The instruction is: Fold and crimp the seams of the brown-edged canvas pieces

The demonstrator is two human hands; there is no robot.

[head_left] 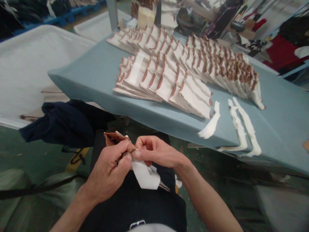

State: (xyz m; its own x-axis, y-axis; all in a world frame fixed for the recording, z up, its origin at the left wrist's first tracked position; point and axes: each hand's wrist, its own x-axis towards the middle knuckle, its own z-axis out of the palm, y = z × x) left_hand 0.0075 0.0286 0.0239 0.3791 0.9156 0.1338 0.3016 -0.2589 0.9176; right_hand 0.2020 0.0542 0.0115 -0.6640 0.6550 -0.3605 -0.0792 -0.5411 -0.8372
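Landmark: blue-covered table [91, 74]; all positions refer to it.
Workpiece: brown-and-white fabric piece [112, 138], held off the table, in front of its near edge and above the person's dark-clothed lap [135, 209].
Left hand: in front of the near edge; forearm rises from below, back of hand up, fingers curled, thumb and forefinger pinching the workpiece.
Left hand location: left hand [108, 172], just beside the right.
Right hand: right hand [158, 149], in front of the near edge; forearm angled inward, thumb pressed toward the bent forefinger, gripping the workpiece edge where both hands meet.
White flap: white flap [146, 175] hangs below the fingertips, in front of the table; its attachment is covered by the fingers.
Stacked pieces: front stack [166, 80] and rear row [224, 64], white with brown edges, overlapping on the tabletop.
Loose strips: white strips [211, 124], on the table right of the front stack.
Obscured: the workpiece's middle lies behind the fingers; the right hand's lower fingers are partly concealed.
Cut off: both forearms, by the lower border.
Indistinct: items beyond the table's far edge, blurred.
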